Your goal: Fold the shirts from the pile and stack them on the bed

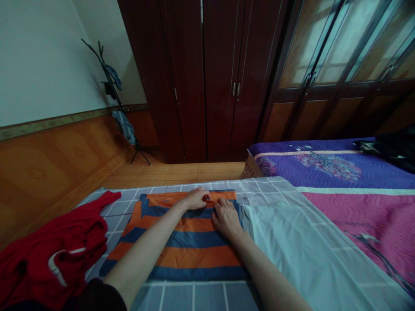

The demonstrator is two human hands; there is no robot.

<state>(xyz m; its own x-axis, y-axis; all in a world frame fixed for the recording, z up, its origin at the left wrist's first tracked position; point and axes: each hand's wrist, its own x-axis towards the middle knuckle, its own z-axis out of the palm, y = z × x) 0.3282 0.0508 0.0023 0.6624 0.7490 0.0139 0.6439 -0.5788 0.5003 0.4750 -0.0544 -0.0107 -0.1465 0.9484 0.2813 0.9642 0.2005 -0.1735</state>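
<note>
Striped garment (194, 255): orange and navy bands; lying flat, apparently folded, at lower centre of the frame on a grey checked sheet (177, 298); far edge partly covered by both hands.

Left hand (196, 199): resting at the far edge of the striped garment; fingers (205, 198) curled down onto an orange band; grip partly closed, with any pinch of cloth impossible to confirm.

Right hand (227, 219): placed just beside the left hand, on the garment's far right corner; fingers (220, 205) spread and pressed on the cloth; grip released, nothing clenched.

Adjacent textiles: a crumpled red garment (55, 255) is heaped at lower left; a pale grey-white cloth (292, 246) is spread to the right, near the striped garment.

Bedding: a pink quilt (356, 216) is seen at right, a purple quilted cover (324, 166) beyond it, and a dark clothing bundle (385, 149) at the far right edge.

Room: a dark wood wardrobe (201, 86) stands at upper centre; a coat stand (121, 103) hung with grey-blue cloth stands at upper left.

Handling note: light, even fingertip pressure is judged best, with the far edge kept in line with the sheet's grid so that the bands are not dragged askew.
</note>
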